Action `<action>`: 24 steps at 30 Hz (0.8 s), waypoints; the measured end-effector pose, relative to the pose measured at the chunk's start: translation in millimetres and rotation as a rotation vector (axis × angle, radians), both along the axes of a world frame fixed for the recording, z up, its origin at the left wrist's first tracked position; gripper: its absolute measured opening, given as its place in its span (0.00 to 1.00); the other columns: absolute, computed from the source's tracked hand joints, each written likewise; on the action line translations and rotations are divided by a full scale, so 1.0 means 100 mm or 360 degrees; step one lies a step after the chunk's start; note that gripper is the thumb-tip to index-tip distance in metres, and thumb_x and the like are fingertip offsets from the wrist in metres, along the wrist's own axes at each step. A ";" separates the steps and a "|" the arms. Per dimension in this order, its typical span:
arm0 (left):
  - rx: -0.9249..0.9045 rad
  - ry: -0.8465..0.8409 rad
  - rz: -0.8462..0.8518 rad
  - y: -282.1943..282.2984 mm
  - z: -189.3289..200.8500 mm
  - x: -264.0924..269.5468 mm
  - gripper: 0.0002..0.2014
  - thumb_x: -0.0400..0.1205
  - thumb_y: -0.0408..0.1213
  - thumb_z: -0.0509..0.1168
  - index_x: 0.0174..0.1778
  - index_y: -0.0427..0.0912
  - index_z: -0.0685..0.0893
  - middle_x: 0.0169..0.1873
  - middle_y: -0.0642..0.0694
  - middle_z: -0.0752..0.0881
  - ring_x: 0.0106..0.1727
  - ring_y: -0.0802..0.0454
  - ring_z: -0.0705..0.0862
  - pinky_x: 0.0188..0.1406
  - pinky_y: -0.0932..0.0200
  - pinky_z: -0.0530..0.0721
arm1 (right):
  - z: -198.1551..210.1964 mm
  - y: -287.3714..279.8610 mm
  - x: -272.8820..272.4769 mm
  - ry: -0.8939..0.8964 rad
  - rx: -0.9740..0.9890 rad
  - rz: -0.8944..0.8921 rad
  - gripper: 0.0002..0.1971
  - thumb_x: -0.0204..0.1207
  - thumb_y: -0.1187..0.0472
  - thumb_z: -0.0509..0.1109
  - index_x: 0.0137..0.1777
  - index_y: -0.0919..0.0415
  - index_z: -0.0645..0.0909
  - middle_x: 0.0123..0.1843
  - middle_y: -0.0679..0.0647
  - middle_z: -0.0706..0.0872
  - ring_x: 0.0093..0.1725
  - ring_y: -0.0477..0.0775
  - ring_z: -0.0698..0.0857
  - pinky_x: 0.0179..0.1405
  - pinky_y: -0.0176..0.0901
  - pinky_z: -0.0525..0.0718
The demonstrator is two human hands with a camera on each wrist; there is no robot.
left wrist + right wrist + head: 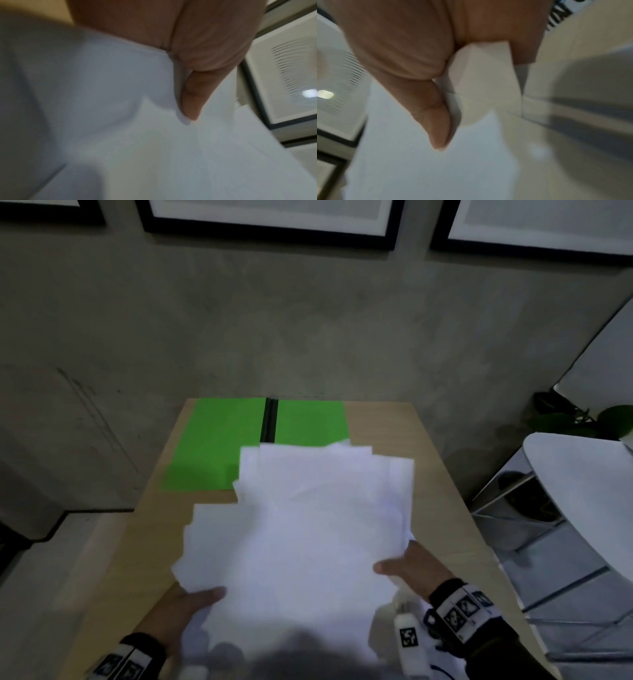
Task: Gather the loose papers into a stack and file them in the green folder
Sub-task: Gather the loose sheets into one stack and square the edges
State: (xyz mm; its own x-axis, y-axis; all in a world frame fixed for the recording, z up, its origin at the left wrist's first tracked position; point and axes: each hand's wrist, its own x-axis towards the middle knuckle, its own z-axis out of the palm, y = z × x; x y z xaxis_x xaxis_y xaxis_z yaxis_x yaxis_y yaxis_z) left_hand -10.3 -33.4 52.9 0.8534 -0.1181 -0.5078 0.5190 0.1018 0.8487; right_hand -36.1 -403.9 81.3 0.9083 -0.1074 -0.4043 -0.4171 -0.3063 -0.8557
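An untidy stack of white papers (301, 529) is held up over the wooden table (404, 440), its edges uneven. My left hand (195, 601) grips the stack's lower left corner, thumb on top. My right hand (407, 566) grips its lower right edge, thumb on top. In the left wrist view my left hand's thumb (193, 94) presses down on the papers (137, 135). The right wrist view has my right hand's thumb (435, 121) pinching the papers (423, 169) against fingers underneath. The green folder (212, 443) lies open and flat at the table's far end, partly hidden by the stack.
A concrete wall (274, 330) with framed pictures (270, 217) rises right behind the table. A white round table (582, 491) and a plant (613, 419) stand to the right. The floor drops away at the left.
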 end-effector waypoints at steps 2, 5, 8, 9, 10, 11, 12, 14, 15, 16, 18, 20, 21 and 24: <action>0.0023 -0.0196 0.0063 0.03 0.21 0.04 0.08 0.64 0.35 0.81 0.36 0.44 0.90 0.31 0.55 0.92 0.41 0.53 0.85 0.63 0.47 0.77 | 0.25 -0.05 -0.02 -0.0170 0.0125 -0.0130 0.16 0.62 0.63 0.82 0.49 0.52 0.85 0.49 0.55 0.92 0.50 0.56 0.89 0.55 0.53 0.86; 0.0081 -0.0473 -0.0036 0.01 0.55 0.04 0.19 0.49 0.51 0.85 0.33 0.50 0.91 0.30 0.64 0.91 0.41 0.62 0.86 0.53 0.57 0.81 | 0.57 -0.07 -0.11 -0.0457 0.0214 -0.0216 0.19 0.56 0.56 0.86 0.47 0.54 0.87 0.42 0.50 0.94 0.48 0.51 0.91 0.47 0.43 0.88; 0.0070 -0.0677 -0.0130 0.00 0.50 0.03 0.17 0.48 0.42 0.85 0.30 0.47 0.91 0.33 0.60 0.92 0.40 0.69 0.88 0.40 0.76 0.83 | 0.70 -0.04 -0.21 -0.0478 0.0305 -0.0234 0.08 0.62 0.65 0.82 0.41 0.59 0.89 0.33 0.47 0.93 0.40 0.41 0.91 0.44 0.40 0.88; 0.0096 -0.0702 -0.0118 -0.02 0.48 0.02 0.15 0.55 0.36 0.84 0.36 0.45 0.92 0.38 0.58 0.93 0.41 0.71 0.88 0.38 0.78 0.83 | 0.70 -0.02 -0.24 -0.0478 0.0378 -0.0230 0.11 0.62 0.67 0.82 0.46 0.62 0.89 0.34 0.47 0.93 0.40 0.41 0.91 0.43 0.37 0.89; 0.0085 -0.0725 -0.0118 -0.02 0.41 0.01 0.15 0.64 0.27 0.80 0.45 0.42 0.90 0.42 0.58 0.93 0.42 0.72 0.88 0.38 0.78 0.83 | 0.68 -0.01 -0.26 -0.0483 0.0443 -0.0142 0.18 0.61 0.65 0.83 0.53 0.63 0.87 0.40 0.48 0.94 0.45 0.44 0.91 0.45 0.38 0.89; 0.0078 -0.0729 -0.0072 -0.02 0.35 0.02 0.21 0.68 0.18 0.74 0.54 0.41 0.85 0.43 0.61 0.92 0.42 0.72 0.87 0.39 0.77 0.83 | 0.62 0.00 -0.26 -0.0521 0.0409 -0.0082 0.26 0.58 0.61 0.85 0.58 0.61 0.85 0.48 0.51 0.93 0.53 0.50 0.90 0.52 0.44 0.89; 0.0101 -0.0797 -0.0096 -0.03 0.30 0.05 0.25 0.68 0.15 0.73 0.59 0.39 0.81 0.43 0.65 0.91 0.43 0.73 0.87 0.40 0.77 0.83 | 0.59 0.04 -0.25 -0.0552 0.0357 -0.0029 0.31 0.55 0.57 0.86 0.61 0.57 0.84 0.55 0.55 0.91 0.58 0.53 0.88 0.59 0.49 0.86; 0.0209 -0.0888 -0.0125 -0.08 0.27 0.10 0.25 0.63 0.28 0.79 0.57 0.39 0.83 0.44 0.68 0.90 0.44 0.73 0.86 0.42 0.79 0.81 | 0.53 0.08 -0.24 -0.0589 0.0349 -0.0062 0.33 0.52 0.55 0.86 0.60 0.55 0.84 0.55 0.59 0.88 0.55 0.48 0.86 0.57 0.42 0.84; 0.0227 -0.0918 -0.0129 -0.11 0.28 0.11 0.23 0.60 0.38 0.79 0.51 0.42 0.86 0.41 0.69 0.90 0.43 0.74 0.86 0.41 0.79 0.81 | 0.53 0.12 -0.22 -0.0593 0.0367 -0.0057 0.31 0.53 0.54 0.85 0.59 0.56 0.84 0.52 0.63 0.87 0.50 0.46 0.86 0.53 0.38 0.84; 0.0243 -0.0923 -0.0120 -0.13 0.24 0.13 0.16 0.60 0.43 0.77 0.43 0.47 0.88 0.36 0.71 0.90 0.40 0.76 0.86 0.38 0.80 0.80 | 0.56 0.17 -0.19 -0.0590 0.0363 -0.0080 0.26 0.55 0.54 0.82 0.56 0.56 0.85 0.48 0.62 0.89 0.47 0.45 0.87 0.49 0.37 0.84; 0.0256 -0.0919 -0.0014 -0.15 0.24 0.19 0.07 0.70 0.32 0.75 0.37 0.50 0.88 0.29 0.71 0.89 0.37 0.74 0.86 0.35 0.81 0.80 | 0.58 0.18 -0.11 -0.0665 0.0302 -0.0159 0.11 0.61 0.61 0.80 0.45 0.53 0.89 0.38 0.50 0.92 0.39 0.41 0.89 0.45 0.41 0.84; 0.0206 -0.0893 0.0023 -0.13 0.26 0.23 0.09 0.74 0.29 0.73 0.38 0.49 0.90 0.34 0.64 0.91 0.44 0.60 0.90 0.39 0.76 0.84 | 0.64 0.19 -0.07 -0.0627 0.0367 -0.0317 0.07 0.63 0.68 0.81 0.39 0.58 0.90 0.34 0.47 0.93 0.36 0.45 0.91 0.43 0.47 0.83; 0.0219 -0.0913 0.0010 -0.12 0.30 0.25 0.07 0.72 0.32 0.75 0.39 0.50 0.92 0.39 0.61 0.93 0.47 0.55 0.90 0.43 0.72 0.85 | 0.66 0.18 -0.06 -0.0574 0.0437 -0.0359 0.07 0.61 0.64 0.82 0.39 0.59 0.90 0.37 0.50 0.94 0.39 0.51 0.92 0.44 0.49 0.85; 0.0049 -0.0898 -0.0187 -0.07 0.35 0.26 0.17 0.61 0.52 0.81 0.44 0.54 0.93 0.46 0.52 0.93 0.50 0.57 0.90 0.47 0.65 0.87 | 0.70 0.11 -0.05 -0.0491 0.0552 -0.0318 0.28 0.47 0.47 0.88 0.47 0.59 0.90 0.49 0.60 0.93 0.51 0.64 0.90 0.55 0.62 0.86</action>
